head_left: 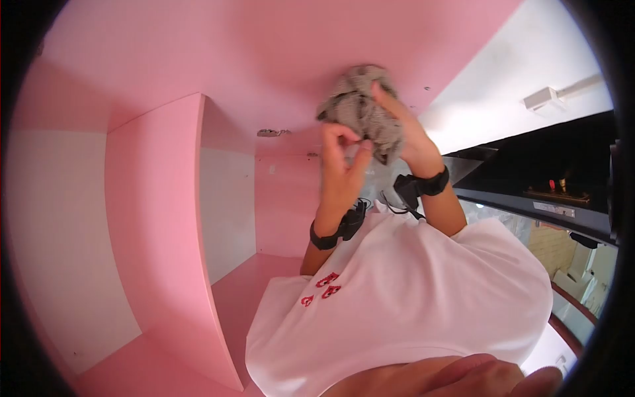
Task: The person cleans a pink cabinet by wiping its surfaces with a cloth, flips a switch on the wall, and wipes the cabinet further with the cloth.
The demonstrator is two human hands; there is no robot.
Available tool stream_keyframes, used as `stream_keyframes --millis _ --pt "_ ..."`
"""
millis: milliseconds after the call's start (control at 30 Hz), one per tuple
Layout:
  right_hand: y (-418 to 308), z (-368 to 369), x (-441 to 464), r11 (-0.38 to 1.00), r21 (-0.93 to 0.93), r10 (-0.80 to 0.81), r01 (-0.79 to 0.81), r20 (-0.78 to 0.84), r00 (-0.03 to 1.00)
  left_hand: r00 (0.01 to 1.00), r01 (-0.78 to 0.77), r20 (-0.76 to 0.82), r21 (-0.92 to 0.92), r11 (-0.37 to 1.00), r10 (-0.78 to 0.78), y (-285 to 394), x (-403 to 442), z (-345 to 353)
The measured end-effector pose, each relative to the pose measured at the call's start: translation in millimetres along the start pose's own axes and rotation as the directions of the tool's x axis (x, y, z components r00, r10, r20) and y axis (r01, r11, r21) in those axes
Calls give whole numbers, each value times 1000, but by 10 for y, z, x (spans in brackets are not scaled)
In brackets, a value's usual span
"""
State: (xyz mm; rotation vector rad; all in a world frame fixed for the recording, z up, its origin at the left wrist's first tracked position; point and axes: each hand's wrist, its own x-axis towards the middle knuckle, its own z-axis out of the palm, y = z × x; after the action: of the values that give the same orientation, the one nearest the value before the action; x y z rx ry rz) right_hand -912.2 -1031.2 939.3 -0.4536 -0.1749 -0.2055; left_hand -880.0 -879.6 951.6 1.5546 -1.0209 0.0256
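Note:
A bunched grey cloth [360, 106] with a ribbed or patterned texture is in front of the pink panel, between my two hands. My right hand [411, 135] is wrapped around the cloth's right side, its thumb lying along the top. At the lower left edge of the cloth, my left hand [344, 162] pinches the fabric with bent fingers and thumb. Some blur covers the fingertips. Black bands with small boxes are strapped on both wrists, a left wristband [334, 231] and a right wristband [423, 186].
A pink cabinet with an upright divider [155, 218] and white back panels fills the left. A metal hinge [271, 133] is fixed to the pink panel [291, 46]. On the right are a black appliance [542, 162] and a white wall fixture [544, 99].

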Motion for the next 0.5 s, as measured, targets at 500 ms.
stream_keyframes --millis 500 --pt "-4583 1188 -5938 966 -189 -231 175 -335 914 887 120 459 -113 986 -55 5357 -1486 4828"
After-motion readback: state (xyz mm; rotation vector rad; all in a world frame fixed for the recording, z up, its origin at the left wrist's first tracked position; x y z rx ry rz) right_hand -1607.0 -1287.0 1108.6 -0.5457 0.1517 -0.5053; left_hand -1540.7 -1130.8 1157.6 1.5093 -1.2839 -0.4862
